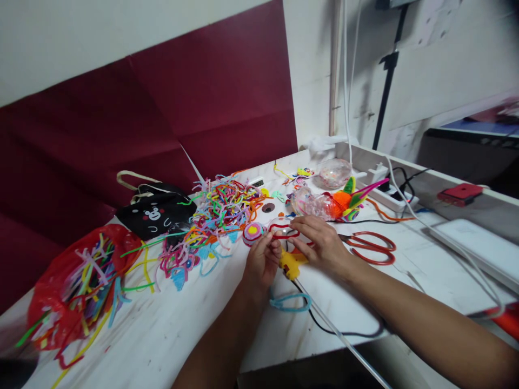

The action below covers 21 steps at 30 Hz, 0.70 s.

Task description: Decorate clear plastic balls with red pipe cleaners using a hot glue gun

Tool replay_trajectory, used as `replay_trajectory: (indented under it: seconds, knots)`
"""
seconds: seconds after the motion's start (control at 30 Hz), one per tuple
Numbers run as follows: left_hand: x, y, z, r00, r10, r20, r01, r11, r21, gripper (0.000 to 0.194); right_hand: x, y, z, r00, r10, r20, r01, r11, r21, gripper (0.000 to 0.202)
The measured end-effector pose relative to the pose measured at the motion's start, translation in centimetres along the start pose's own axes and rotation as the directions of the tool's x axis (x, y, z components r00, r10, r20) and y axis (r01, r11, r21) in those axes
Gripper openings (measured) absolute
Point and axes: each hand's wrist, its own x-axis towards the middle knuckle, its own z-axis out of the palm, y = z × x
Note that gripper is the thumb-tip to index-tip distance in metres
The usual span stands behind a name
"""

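A red pipe cleaner (283,237) bent into a long loop is stretched between my hands. My left hand (263,259) pinches its near left end between thumb and fingers. At the right end, the fingers of my right hand (320,242) grip the loop. Just below lies a yellow hot glue gun (290,268) with a long clear glue stick (338,334) reaching toward the table's front edge. A light blue pipe cleaner loop (290,309) rests beside it. Left of the red loop is a coiled disc (253,232) in pink, white and yellow.
Loose pipe cleaners (227,202) are heaped behind my left hand. A red bag (48,292) of pipe cleaners and a black pouch (150,210) lie left. Right are red-handled scissors (375,247), a colourful bird-like figure (340,202), a clear bowl (334,173) and a power strip (399,201).
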Motion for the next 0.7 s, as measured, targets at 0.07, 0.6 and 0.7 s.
replay_trajectory:
  seconds: [0.07, 0.6, 0.7]
  knots:
    - [-0.02, 0.02, 0.10, 1.000, -0.009, -0.023, 0.008, 1.000, -0.010, 0.014, -0.03, -0.01, 0.03, 1.000, -0.003, 0.001, 0.003, 1.000, -0.009, 0.020]
    - [-0.40, -0.05, 0.63, 0.998, -0.014, -0.062, 0.012, 0.999, -0.038, 0.011, -0.67, -0.04, 0.75, 1.000, 0.023, 0.013, -0.022, 0.998, -0.065, 0.022]
    - [-0.38, -0.05, 0.66, 0.998, -0.021, -0.059, 0.019, 0.999, -0.044, 0.010, -0.72, -0.10, 0.74, 1.000, 0.029, 0.010, -0.028, 0.996, -0.084, 0.021]
